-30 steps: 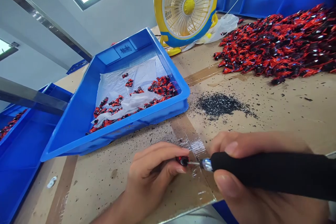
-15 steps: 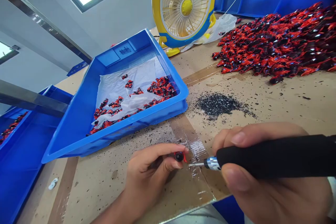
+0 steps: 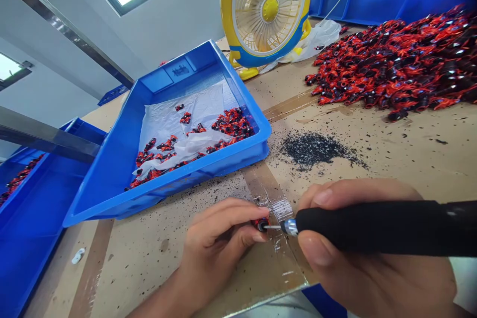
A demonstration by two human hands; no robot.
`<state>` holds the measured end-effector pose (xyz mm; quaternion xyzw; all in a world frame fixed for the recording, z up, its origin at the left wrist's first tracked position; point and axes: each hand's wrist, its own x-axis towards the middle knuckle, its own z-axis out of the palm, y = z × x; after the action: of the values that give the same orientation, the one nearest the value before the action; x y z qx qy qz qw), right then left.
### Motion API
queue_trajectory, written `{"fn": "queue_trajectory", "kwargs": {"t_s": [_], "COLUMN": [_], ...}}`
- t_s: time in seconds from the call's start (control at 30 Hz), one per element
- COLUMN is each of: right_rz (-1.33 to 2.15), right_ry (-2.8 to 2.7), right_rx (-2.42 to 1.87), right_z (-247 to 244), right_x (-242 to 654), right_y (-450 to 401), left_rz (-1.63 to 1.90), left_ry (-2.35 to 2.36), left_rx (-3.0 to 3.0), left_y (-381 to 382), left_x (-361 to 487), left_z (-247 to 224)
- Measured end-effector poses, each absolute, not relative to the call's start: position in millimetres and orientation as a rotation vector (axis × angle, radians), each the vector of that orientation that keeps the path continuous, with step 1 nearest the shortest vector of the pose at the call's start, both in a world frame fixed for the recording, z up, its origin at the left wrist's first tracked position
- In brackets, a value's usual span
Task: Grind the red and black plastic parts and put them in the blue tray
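Observation:
Between the thumb and fingers of my left hand (image 3: 223,238) is a small red and black part (image 3: 261,223), its dark round end facing right. My right hand (image 3: 357,253) is wrapped round a thick black handheld tool (image 3: 372,227) with a silver collar (image 3: 289,227). The tool's thin metal tip (image 3: 274,227) points left and meets the dark end of the part; how deep it sits cannot be made out. Both hands are just above the brown table covering (image 3: 149,253).
A blue tray (image 3: 171,184) with a white liner and red-black parts lies behind my left hand. Beyond my right hand are black shavings (image 3: 313,149) and a big heap of parts (image 3: 395,64). A yellow fan (image 3: 270,10) stands at the back.
The tool in my right hand has moved left, and its tip now meets the part. The part has turned, its dark end now towards the tool. The view has shifted slightly.

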<state>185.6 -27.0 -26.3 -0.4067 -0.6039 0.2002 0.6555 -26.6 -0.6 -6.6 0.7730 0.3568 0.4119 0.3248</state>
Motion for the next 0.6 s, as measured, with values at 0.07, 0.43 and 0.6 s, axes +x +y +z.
{"fn": "queue_trajectory", "kwargs": {"t_s": [0.07, 0.43, 0.6], "right_rz": [0.452, 0.424, 0.377], "right_ry": [-1.439, -1.476, -1.502], "right_rx": [-0.936, -0.98, -1.018], "right_z": [-27, -23, -18], "right_x": [185, 184, 180], "right_y": [-26, -26, -26], "left_rz": [1.073, 1.025, 1.042], "left_ry": [0.926, 0.934, 0.928], "left_rx": [2.037, 2.01, 2.029], "left_y": [-1, -4, -5], "left_x": [-26, -26, -24], "left_z": [-6, -3, -4]}}
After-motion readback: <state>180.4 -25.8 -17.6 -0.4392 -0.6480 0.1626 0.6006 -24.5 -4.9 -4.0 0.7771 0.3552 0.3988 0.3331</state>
